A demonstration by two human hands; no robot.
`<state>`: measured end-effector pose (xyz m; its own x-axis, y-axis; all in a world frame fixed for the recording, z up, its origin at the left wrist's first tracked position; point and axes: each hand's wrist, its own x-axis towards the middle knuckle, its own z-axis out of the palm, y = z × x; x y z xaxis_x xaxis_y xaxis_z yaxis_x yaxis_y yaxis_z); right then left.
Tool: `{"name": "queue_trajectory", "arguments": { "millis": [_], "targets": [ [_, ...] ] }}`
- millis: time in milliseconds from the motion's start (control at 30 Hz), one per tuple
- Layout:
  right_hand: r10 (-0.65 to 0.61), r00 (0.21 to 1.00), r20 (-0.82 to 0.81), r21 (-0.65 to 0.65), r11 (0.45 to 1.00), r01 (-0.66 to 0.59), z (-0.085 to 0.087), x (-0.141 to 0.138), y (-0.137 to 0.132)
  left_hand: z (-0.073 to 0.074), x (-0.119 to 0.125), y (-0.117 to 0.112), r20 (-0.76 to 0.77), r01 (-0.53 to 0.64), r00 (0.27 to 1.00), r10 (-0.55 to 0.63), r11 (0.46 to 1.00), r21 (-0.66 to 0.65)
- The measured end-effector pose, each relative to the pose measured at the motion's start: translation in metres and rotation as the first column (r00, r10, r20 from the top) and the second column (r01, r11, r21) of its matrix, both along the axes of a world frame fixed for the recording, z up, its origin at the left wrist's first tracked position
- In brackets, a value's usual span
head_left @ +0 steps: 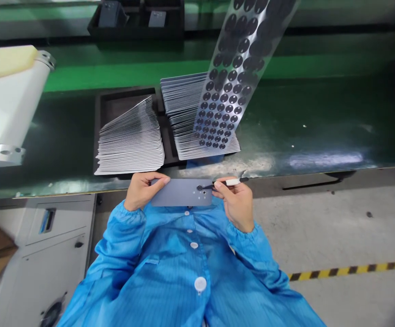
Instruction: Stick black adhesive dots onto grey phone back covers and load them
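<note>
My left hand (pixel 145 189) pinches the left end of a grey phone back cover (pixel 177 193), held level in front of my blue smock. Between the fingers of my right hand (pixel 235 202) is a pair of black tweezers (pixel 240 180) with a white band. Their tips meet a small round black sticker (pixel 199 187) at the cover's right part, beside several small holes. Whether the sticker touches the cover I cannot tell. A clear sheet of round black stickers (pixel 220 109) leans over the right stack of covers (pixel 185 113).
Another fanned stack of covers (pixel 132 145) sits in a black tray (pixel 125 94) on the green bench (pixel 302 113). A black bin (pixel 136 32) stands at the back. At left is a white machine part (pixel 9 104); a grey cabinet (pixel 54 259) stands below.
</note>
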<state>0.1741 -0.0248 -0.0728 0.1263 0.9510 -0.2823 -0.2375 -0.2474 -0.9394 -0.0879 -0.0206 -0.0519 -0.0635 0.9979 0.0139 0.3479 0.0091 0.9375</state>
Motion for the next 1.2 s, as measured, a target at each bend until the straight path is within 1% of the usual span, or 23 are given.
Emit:
{"name": "queue_trajectory", "arguments": {
  "millis": [300, 600, 1200],
  "targets": [
    [0.005, 1.0, 0.005, -0.002, 1.0, -0.005, 0.0007, -0.0012, -0.0005, -0.0005, -0.0006, 0.0009, 0.008, 0.02, 1.0, -0.02, 1.0, 0.003],
    [-0.01, 1.0, 0.009, -0.005, 1.0, 0.01, 0.0009, -0.0025, -0.0003, 0.0015, 0.0016, 0.0002, 0.0, -0.003, 1.0, 0.003, 1.0, -0.016],
    [-0.009, 0.999, 0.04, -0.006, 1.0, 0.009, -0.0007, -0.0027, -0.0008, -0.0008, 0.0005, -0.0001, -0.005, -0.005, 1.0, 0.004, 1.0, -0.014]
  ]
}}
